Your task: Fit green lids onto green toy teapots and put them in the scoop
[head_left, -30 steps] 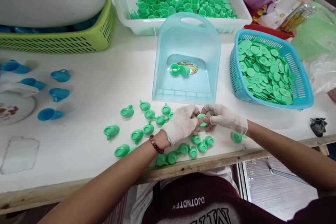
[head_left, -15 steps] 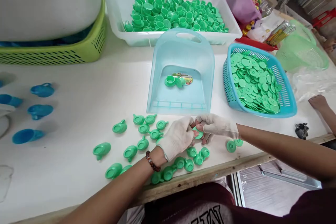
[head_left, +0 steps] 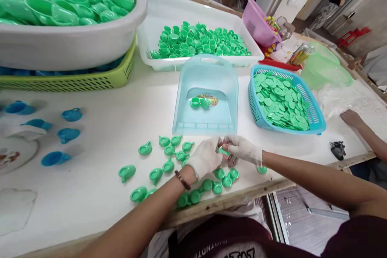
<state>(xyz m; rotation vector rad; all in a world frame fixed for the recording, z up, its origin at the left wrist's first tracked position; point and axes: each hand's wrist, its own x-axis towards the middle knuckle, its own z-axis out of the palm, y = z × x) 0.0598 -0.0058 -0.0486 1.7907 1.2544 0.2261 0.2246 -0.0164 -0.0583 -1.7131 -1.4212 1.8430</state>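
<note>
My left hand (head_left: 207, 156), in a white fingerless glove, meets my right hand (head_left: 242, 149), gloved alike, over the table's front part. Between their bare fingertips is a small green toy saucer (head_left: 223, 151); the fingers partly cover it, and whether a cup is joined to it I cannot tell. Green toy cups (head_left: 155, 175) lie upside down around and left of my left hand. A loose green disc (head_left: 262, 170) lies below my right wrist. Just beyond the hands, a light blue dustpan-shaped tray (head_left: 208, 125) holds a green cup (head_left: 195, 102) and saucer pieces.
A blue basket (head_left: 252, 111) of green saucers stands right, a white bin (head_left: 254, 50) of small green cups behind. At left are a grey tub (head_left: 90, 42) of larger green pieces and blue cups (head_left: 56, 158). Another person's hand (head_left: 352, 117) rests at far right.
The view has tilted up and shifted, so more of the room and grey tub shows. Both hands stay together on the green saucer.
</note>
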